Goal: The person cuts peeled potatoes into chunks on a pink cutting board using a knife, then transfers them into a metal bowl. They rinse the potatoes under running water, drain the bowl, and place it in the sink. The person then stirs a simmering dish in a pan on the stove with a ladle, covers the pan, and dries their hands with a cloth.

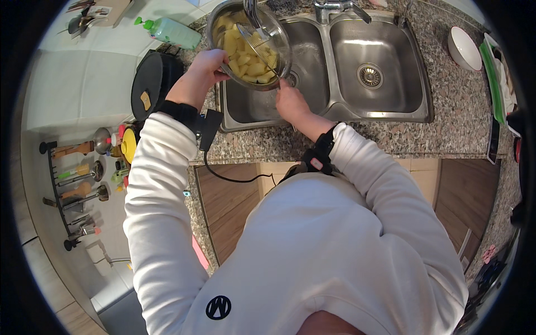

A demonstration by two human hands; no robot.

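A metal bowl (286, 31) of peeled, cut potatoes (247, 63) is tilted over the upper left of the left sink basin (259, 106). My left hand (209, 67) grips the bowl's left rim, thumb on top and fingers beneath. A wire skimmer (257, 44) lies slanted across the potatoes, and my right hand (292, 100) is closed around its handle at the bowl's lower right edge. Just above, a faucet spout (251, 14) reaches over the bowl. Whether water is running I cannot tell.
The right sink basin (377, 54) has a drain strainer, with a second faucet (335, 8) behind. A black pan (153, 86) and a green soap bottle (173, 32) stand left. A white bowl (465, 48) sits on the granite counter (452, 100). A cable (226, 179) hangs from my left wrist.
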